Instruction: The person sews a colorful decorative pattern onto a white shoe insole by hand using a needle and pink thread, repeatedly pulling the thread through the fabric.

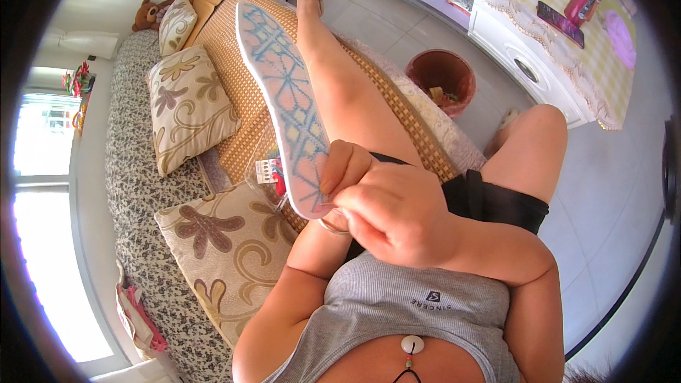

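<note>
A long white-edged insole (284, 92) with a blue stitched criss-cross pattern on pale pink is held up before me, tilted, its near end by my hands. My right hand (397, 206) is closed, its curled fingers pinched together at that near end; whatever small thing they hold is hidden. My left hand (336, 220), a bangle at its wrist, grips the near end from beneath; its fingers are mostly hidden behind the insole and my right hand. Beside the insole lies a clear plastic bag (264, 163) with red and white items.
Patterned cushions (191, 106) lie left on a woven mat (220, 50). My leg stretches along the mat. A reddish bin (441, 74) stands on the tiled floor. At the right, a cloth-covered table (511, 7) bears a phone (560, 25) and a red flask (584, 0).
</note>
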Motion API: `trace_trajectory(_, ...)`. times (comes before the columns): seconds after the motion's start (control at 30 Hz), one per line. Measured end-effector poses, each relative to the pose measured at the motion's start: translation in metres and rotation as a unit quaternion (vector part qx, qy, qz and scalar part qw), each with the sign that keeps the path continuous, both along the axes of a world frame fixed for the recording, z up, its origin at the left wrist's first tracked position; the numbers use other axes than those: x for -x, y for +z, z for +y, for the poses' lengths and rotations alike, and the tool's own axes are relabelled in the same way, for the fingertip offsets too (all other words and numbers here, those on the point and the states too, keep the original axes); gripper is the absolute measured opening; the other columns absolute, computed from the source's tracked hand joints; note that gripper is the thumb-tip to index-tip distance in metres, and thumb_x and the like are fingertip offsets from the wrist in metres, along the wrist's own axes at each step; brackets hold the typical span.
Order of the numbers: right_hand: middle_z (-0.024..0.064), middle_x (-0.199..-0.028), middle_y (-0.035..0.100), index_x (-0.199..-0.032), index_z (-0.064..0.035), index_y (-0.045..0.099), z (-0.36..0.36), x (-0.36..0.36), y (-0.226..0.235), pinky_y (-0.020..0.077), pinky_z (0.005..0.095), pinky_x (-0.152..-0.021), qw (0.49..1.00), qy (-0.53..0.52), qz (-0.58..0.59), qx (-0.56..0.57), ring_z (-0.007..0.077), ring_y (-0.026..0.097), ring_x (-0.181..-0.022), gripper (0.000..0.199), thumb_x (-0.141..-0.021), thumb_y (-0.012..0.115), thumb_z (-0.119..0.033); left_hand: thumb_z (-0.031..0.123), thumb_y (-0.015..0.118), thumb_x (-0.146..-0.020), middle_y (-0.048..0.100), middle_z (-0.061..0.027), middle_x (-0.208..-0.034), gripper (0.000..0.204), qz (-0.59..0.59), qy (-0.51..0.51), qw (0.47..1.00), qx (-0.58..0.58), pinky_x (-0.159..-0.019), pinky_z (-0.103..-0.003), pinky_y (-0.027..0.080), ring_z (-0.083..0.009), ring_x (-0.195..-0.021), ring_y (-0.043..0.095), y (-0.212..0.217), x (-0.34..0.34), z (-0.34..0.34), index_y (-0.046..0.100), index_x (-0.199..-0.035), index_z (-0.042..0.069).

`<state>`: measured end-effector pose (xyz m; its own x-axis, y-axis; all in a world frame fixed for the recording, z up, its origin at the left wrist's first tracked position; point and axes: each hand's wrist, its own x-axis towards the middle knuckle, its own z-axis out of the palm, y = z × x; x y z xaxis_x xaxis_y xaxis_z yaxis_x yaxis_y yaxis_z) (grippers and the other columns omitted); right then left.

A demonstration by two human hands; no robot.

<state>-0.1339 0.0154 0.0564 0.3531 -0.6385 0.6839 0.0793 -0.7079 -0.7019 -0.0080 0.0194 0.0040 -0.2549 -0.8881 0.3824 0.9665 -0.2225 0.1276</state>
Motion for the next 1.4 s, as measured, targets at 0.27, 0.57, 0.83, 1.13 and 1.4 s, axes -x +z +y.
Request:
trace_trajectory(0.27,-0.0005,-0.077,0.058,-0.090,-0.0008,0.061,-0.023,0.045,-0.050,0.0407,0.0197,-0.062,0.857,0.161,-0.117,-0.475,0.0062,0.050,-0.067,0.006,-0.089,0.061,-0.007,0.006,0.063,-0.085,0.062,-0.0082,-0.076,0.017,-0.418,0.146,0.880,-0.171,-0.038,-0.022,0.039,-0.0038,-0.040,0.034,0.025,-0.007,0.010,0.058,-0.098,-0.002)
trace_trajectory(0.57,0.0003,-0.075,0.057,-0.090,-0.0014,0.060,-0.020,0.047,-0.060,0.0377,0.0204,-0.057,0.815,0.196,-0.190,-0.512,0.0062,0.047,-0.064,0.009,-0.087,0.063,-0.010,0.003,0.062,-0.086,0.063,-0.0075,-0.079,0.013,-0.465,0.149,0.854,-0.179,-0.041,-0.021,0.042,-0.0052,-0.042,0.040,0.034,0.002,0.012,0.058,-0.097,-0.003)
trace_trajectory(0.83,0.0015,-0.078,0.059,-0.095,-0.0016,0.059,-0.018,0.045,-0.057,0.0386,0.0203,-0.059,0.813,0.199,-0.190,-0.513,0.0065,0.048,-0.064,0.010,-0.089,0.060,-0.010,0.007,0.064,-0.087,0.063,-0.0060,-0.078,0.014,-0.465,0.131,0.858,-0.173,-0.043,-0.020,0.044,-0.0056,-0.045,0.045,0.033,0.001,0.014,0.059,-0.096,-0.002)
trace_trajectory(1.13,0.0106,-0.107,0.059,-0.094,-0.0054,0.065,-0.024,0.042,-0.026,0.0447,0.0333,-0.079,0.983,-0.161,0.087,0.002,0.0272,0.055,-0.093,0.023,-0.073,0.072,-0.007,0.003,0.065,-0.084,0.064,-0.0047,-0.079,0.013,-0.522,0.260,0.792,-0.180,-0.049,-0.019,0.042,-0.0057,-0.053,0.049,0.031,0.004,0.015,0.060,-0.096,0.001)
trace_trajectory(1.4,0.0134,-0.093,0.061,-0.097,-0.0004,0.052,-0.034,0.086,0.030,0.0484,0.0306,-0.058,0.905,0.127,-0.320,-0.250,0.0185,0.055,-0.076,0.021,-0.096,0.046,-0.021,-0.004,0.063,-0.085,0.065,-0.0014,-0.083,0.013,-0.578,0.404,0.696,-0.137,-0.070,-0.023,0.050,-0.0080,-0.076,0.060,0.015,-0.013,-0.002,0.062,-0.098,-0.003)
